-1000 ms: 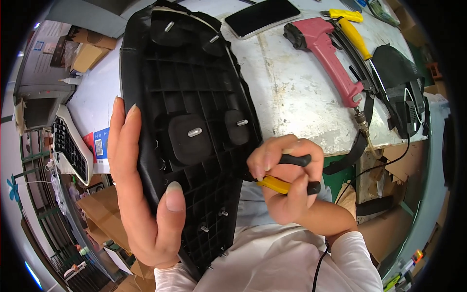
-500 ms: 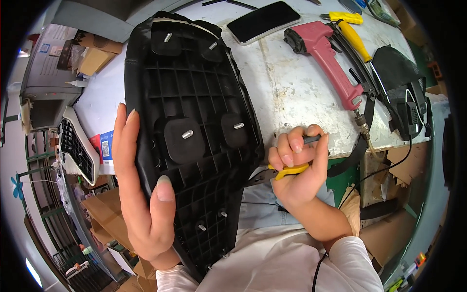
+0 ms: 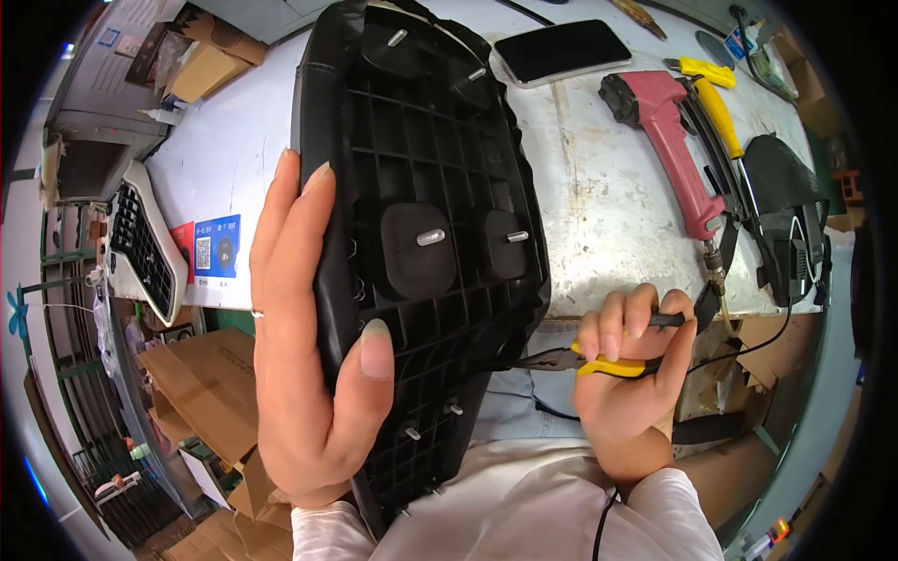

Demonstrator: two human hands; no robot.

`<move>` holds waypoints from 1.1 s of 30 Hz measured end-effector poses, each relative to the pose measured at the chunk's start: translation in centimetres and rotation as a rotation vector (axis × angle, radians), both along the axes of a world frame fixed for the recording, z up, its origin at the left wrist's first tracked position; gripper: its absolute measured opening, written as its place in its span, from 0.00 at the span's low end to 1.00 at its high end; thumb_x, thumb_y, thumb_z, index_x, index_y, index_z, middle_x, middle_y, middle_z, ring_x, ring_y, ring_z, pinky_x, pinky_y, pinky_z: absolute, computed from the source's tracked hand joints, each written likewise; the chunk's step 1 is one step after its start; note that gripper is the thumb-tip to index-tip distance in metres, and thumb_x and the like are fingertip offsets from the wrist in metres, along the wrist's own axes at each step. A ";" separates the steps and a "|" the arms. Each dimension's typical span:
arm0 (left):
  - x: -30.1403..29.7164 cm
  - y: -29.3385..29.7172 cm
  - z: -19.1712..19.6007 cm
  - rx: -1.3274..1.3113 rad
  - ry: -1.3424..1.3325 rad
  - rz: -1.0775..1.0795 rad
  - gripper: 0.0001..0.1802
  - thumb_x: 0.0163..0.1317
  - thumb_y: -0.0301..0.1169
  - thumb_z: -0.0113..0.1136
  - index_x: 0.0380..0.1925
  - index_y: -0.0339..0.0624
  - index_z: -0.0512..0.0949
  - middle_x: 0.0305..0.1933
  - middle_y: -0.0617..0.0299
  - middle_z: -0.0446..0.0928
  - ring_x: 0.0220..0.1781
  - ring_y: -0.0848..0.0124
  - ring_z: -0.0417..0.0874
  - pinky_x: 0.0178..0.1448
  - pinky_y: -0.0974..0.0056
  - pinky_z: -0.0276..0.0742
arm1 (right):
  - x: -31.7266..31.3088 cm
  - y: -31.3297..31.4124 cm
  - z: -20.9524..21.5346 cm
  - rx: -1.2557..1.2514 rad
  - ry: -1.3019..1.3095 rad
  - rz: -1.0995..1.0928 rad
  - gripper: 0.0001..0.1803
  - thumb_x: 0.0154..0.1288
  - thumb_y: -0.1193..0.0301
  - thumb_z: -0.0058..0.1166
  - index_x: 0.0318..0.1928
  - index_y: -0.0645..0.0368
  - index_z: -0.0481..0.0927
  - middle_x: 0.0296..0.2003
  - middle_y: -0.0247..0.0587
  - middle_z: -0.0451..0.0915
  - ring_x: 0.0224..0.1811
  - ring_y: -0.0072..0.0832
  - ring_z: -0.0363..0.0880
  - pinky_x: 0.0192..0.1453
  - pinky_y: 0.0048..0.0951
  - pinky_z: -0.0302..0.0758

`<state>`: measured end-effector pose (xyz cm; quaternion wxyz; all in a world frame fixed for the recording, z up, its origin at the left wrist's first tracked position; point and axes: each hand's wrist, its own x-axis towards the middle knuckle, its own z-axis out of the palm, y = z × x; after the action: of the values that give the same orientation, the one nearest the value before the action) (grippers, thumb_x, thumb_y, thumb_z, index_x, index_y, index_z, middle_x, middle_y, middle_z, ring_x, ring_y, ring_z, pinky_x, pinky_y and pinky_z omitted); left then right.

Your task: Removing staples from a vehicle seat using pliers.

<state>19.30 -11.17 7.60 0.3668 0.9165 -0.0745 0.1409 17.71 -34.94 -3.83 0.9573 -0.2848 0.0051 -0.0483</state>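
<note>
A long black seat (image 3: 426,168) stands tilted up in front of me, its ribbed plastic underside towards me, with several metal studs and dark rubber pads. My left hand (image 3: 313,374) grips its left edge, thumb on the underside and fingers along the outer side. My right hand (image 3: 631,365) is closed round a pair of pliers (image 3: 554,359) with yellow and black handles. The jaws reach the lower right edge of the seat, where the black cover folds over. Their tips merge with the dark cover, so I cannot tell exactly what they pinch.
On the white worktable (image 3: 599,215) lie a phone (image 3: 563,51), a red air stapler (image 3: 672,140) with its hose, a yellow-handled screwdriver (image 3: 718,117) and a black mesh item (image 3: 781,178). A pale-rimmed ribbed seat (image 3: 145,248) stands at the left. Cardboard boxes (image 3: 210,383) sit below.
The whole view has shifted, putting the seat and table things further right. My right hand is a little farther from the seat edge, and more of the pliers' jaws shows.
</note>
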 end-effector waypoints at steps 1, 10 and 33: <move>0.0 0.1 -0.1 -0.017 -0.009 0.008 0.42 0.71 0.46 0.50 0.76 0.27 0.60 0.82 0.37 0.56 0.84 0.50 0.56 0.84 0.52 0.49 | -0.1 0.1 0.0 -0.004 -0.001 0.003 0.16 0.85 0.51 0.35 0.58 0.46 0.66 0.42 0.37 0.69 0.33 0.30 0.68 0.37 0.36 0.70; -0.1 0.7 -1.0 -0.049 -0.013 0.048 0.41 0.71 0.43 0.47 0.77 0.25 0.59 0.81 0.38 0.58 0.84 0.51 0.58 0.84 0.54 0.50 | -3.0 0.9 1.4 -0.156 -0.417 -0.264 0.21 0.81 0.51 0.50 0.61 0.49 0.64 0.43 0.44 0.71 0.34 0.34 0.73 0.34 0.38 0.74; -4.1 1.5 -1.4 -0.016 0.110 -0.134 0.17 0.59 0.27 0.72 0.46 0.33 0.80 0.49 0.51 0.80 0.48 0.54 0.81 0.47 0.57 0.79 | -1.7 4.1 4.7 -0.209 -0.627 -0.346 0.27 0.82 0.50 0.46 0.67 0.54 0.62 0.45 0.44 0.69 0.36 0.34 0.75 0.35 0.36 0.75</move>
<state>15.23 -9.68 6.15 0.3863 0.9129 -0.1142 0.0659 16.00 -30.88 0.83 0.8560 -0.3472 -0.2451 -0.2943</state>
